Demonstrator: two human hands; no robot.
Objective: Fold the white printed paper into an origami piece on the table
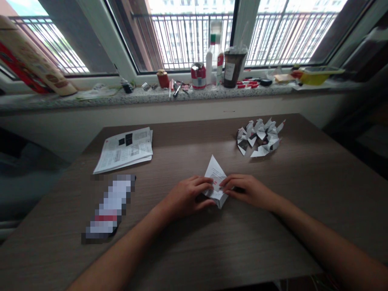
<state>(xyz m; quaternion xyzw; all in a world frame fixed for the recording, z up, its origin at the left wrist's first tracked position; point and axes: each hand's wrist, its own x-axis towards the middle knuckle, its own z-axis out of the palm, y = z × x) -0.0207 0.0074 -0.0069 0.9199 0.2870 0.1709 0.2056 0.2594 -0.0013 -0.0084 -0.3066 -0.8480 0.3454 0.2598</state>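
Note:
A sheet of printed paper (214,166), folded into a pointed kite-like shape, lies on the table in front of me, its sharp tip pointing away. My left hand (190,192) grips its left side, fingers on top and thumb at the near edge. From the other side my right hand (247,188) has its fingertips closed on the right edge of the same paper. Parts of both edges are hidden under the fingers. Farther back to the right stands a cluster of folded paper pieces (260,129) set in a ring.
On the brown table (182,250), a stack of printed sheets (125,149) lies at the far left, with a pixelated phone-shaped object (110,208) nearer me. A windowsill (145,96) behind holds a red can (198,76), a bottle (214,60), a dark cup (234,66) and a yellow container (317,76).

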